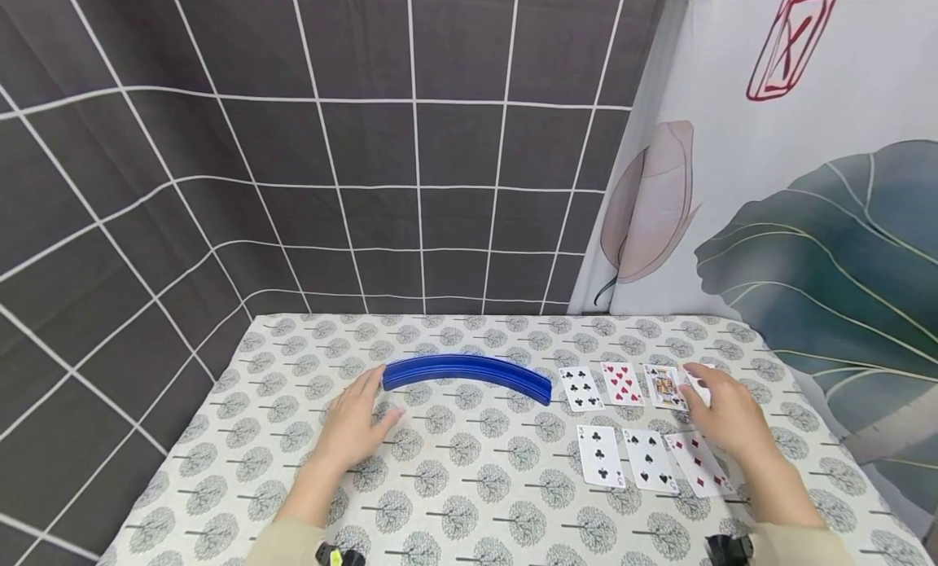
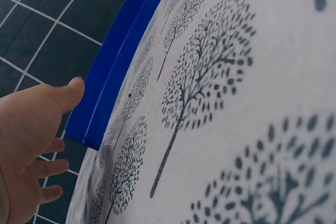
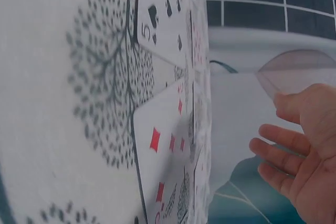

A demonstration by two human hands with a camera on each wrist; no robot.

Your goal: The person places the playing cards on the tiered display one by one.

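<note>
A blue curved card holder [image 1: 469, 369] lies across the middle of the table in the head view. My left hand [image 1: 355, 423] is at its left end with fingers relaxed; in the left wrist view the thumb [image 2: 75, 90] overlaps the holder's end. On the right, my right hand [image 1: 725, 407] hovers over the upper row of playing cards, fingers loosely bent and holding nothing. Beneath its fingertips is a partly hidden card [image 1: 699, 387], beside a face card [image 1: 664, 387]. Below the hand lies a diamonds card [image 1: 698, 466], face up.
A clubs card [image 1: 582, 388] and a hearts card [image 1: 623, 384] continue the upper row leftward. The lower row also has a clubs card [image 1: 602, 456] and a spades card [image 1: 649, 460]. A tree-print cloth [image 1: 469, 501] covers the table; a dark grid curtain [image 1: 352, 142] hangs behind.
</note>
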